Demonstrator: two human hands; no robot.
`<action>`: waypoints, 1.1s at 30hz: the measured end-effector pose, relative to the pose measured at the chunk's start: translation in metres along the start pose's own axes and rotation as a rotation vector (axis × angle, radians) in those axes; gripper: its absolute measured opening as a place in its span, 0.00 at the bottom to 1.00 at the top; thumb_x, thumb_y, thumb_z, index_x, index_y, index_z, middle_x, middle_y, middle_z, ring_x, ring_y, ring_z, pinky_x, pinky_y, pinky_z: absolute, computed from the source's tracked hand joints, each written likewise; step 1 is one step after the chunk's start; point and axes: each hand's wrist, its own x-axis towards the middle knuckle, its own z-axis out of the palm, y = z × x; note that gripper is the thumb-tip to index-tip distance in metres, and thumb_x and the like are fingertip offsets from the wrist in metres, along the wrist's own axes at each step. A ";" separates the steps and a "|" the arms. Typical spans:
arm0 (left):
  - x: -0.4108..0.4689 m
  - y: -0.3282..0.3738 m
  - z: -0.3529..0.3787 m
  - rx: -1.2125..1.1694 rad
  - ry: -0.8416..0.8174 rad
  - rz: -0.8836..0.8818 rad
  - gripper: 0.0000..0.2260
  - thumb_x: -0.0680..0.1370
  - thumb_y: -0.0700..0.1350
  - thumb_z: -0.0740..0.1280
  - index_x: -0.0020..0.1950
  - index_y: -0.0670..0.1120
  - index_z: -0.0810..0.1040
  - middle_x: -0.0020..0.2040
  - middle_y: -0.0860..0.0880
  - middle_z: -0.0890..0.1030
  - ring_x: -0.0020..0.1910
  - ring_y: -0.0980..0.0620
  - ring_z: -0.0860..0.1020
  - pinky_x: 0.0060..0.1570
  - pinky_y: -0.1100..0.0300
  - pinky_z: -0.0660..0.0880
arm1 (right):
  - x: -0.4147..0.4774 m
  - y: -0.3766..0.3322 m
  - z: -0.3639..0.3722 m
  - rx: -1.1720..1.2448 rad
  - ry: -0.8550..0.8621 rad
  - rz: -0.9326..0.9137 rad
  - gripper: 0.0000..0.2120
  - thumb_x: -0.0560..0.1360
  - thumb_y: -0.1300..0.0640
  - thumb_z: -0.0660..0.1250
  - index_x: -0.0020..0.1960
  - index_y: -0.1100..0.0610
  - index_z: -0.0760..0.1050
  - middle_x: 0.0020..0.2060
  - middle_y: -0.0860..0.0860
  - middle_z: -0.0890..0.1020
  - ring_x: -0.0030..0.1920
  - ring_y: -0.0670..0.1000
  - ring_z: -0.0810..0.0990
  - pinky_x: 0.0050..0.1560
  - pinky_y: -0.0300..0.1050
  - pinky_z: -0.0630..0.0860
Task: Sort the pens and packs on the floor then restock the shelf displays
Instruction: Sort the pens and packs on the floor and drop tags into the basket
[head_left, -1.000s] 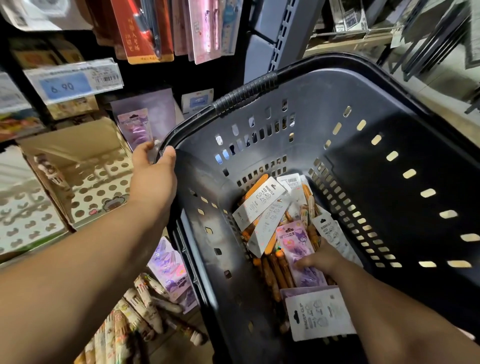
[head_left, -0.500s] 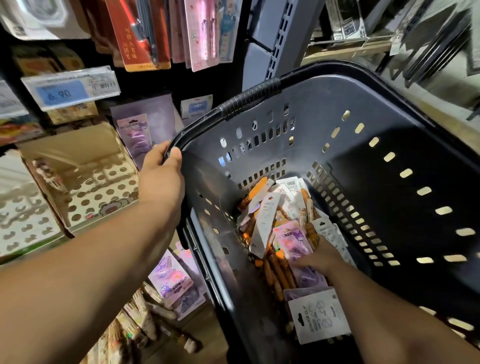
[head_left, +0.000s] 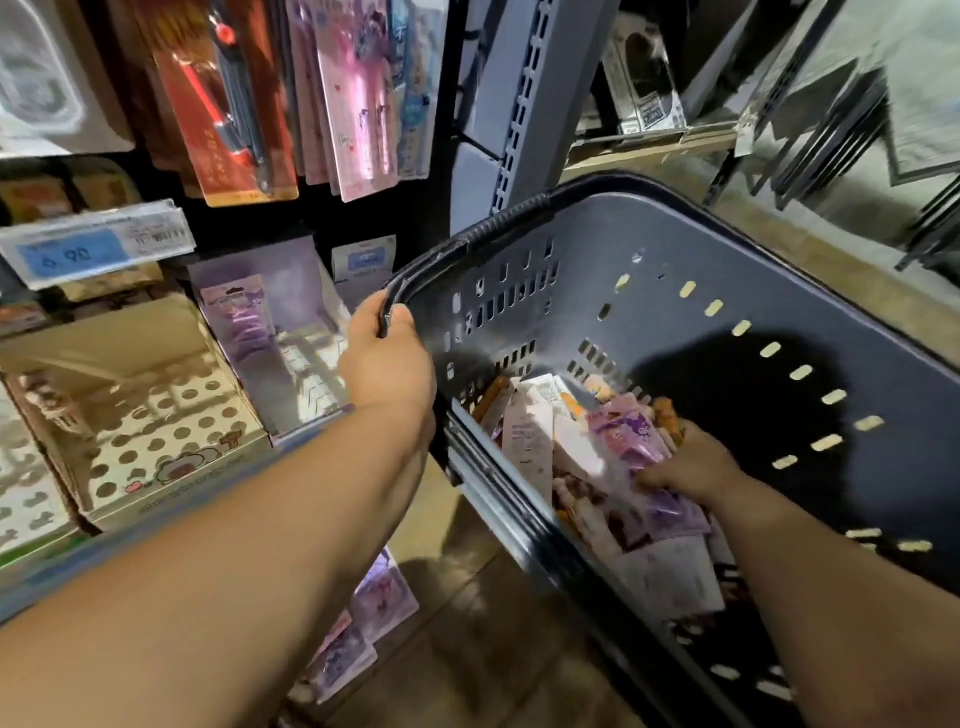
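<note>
Head view only.

Your left hand (head_left: 387, 364) is wrapped round the near-corner rim of the basket (head_left: 675, 312), thumb over the edge, holding it tilted toward you. Your right hand (head_left: 691, 462) is down inside, fingers curled into the pile; it looks like it has hold of the purple pack (head_left: 628, 436), though motion blur makes the exact grip soft. The pens (head_left: 667, 410) and white packs (head_left: 530, 441) lie heaped in the low corner under that hand. More purple packs (head_left: 363, 623) lie on the floor just beside the basket.

Risks:
- The basket hangs on one hand at a corner. If the grip slips, the heap dumps onto the floor packs and mixes with them.
- Pulling the purple pack out from under the loose ones could drag the pens with it.
- The rim sits near the shelf upright (head_left: 519, 104) and the display box (head_left: 156, 415); swing left and you clip them.

Room: the basket's far half is bare, the wall on the right is high. The exit path for your right hand is straight up, then left over the rim.
</note>
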 end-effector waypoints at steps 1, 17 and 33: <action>0.001 0.000 0.005 0.004 0.007 -0.001 0.16 0.74 0.54 0.60 0.59 0.55 0.78 0.56 0.41 0.81 0.55 0.38 0.78 0.59 0.44 0.76 | 0.001 -0.003 -0.012 0.012 0.013 -0.007 0.34 0.53 0.54 0.82 0.57 0.54 0.75 0.47 0.52 0.81 0.46 0.54 0.79 0.47 0.42 0.72; 0.001 0.021 0.075 0.370 -0.160 -0.087 0.21 0.80 0.55 0.55 0.74 0.61 0.59 0.70 0.38 0.68 0.60 0.38 0.75 0.64 0.43 0.71 | 0.017 -0.052 -0.120 0.807 -0.143 -0.228 0.35 0.52 0.69 0.75 0.59 0.64 0.73 0.45 0.60 0.83 0.41 0.58 0.83 0.45 0.54 0.81; -0.082 0.041 0.048 0.634 -0.249 0.257 0.32 0.76 0.60 0.66 0.75 0.50 0.61 0.73 0.47 0.63 0.73 0.46 0.59 0.68 0.52 0.61 | 0.015 -0.056 -0.149 1.107 -0.203 -0.021 0.04 0.73 0.64 0.69 0.46 0.57 0.79 0.36 0.58 0.85 0.33 0.56 0.85 0.30 0.56 0.81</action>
